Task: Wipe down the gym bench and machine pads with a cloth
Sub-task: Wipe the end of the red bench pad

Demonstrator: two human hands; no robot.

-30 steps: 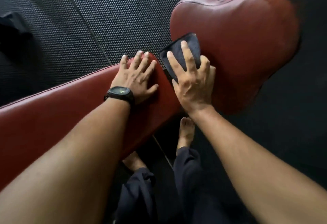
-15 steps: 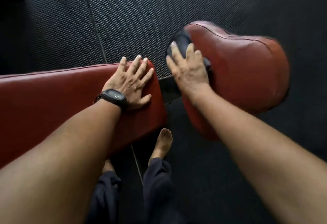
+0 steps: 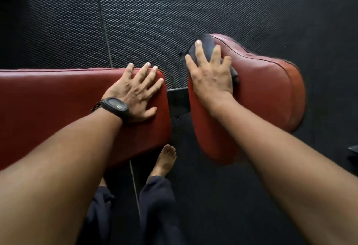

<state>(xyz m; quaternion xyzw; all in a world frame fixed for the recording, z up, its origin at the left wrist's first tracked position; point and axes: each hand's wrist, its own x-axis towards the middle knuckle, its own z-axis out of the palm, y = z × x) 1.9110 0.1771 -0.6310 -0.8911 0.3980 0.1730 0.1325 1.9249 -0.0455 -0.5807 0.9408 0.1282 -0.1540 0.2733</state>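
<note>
Progress: the job appears to be mid-course, on the second of two visible pads.

The long bench pad [image 3: 58, 99] shows no streak or sheen that tells wiped leather from unwiped, so you cannot count it as done on this evidence. Your left hand [image 3: 135, 93] lies flat on its end with fingers spread, grasping nothing, a brace only.

The seat pad [image 3: 267, 90] is the work in hand. Your right hand [image 3: 210, 78] presses the dark cloth [image 3: 203, 49] onto its far upper corner with straight fingers, not curled round it. The broad top face and the right end appear to be left to do.

Not verifiable:
- The bench pad runs out of frame at the left.
- Your right forearm covers the seat pad's near edge.
- Most of the cloth lies hidden under your hand.
- No machine pads are in view, so that part is judged outstanding.
- Only a short piece of the black frame bar [image 3: 177, 99] between the pads shows.
</note>
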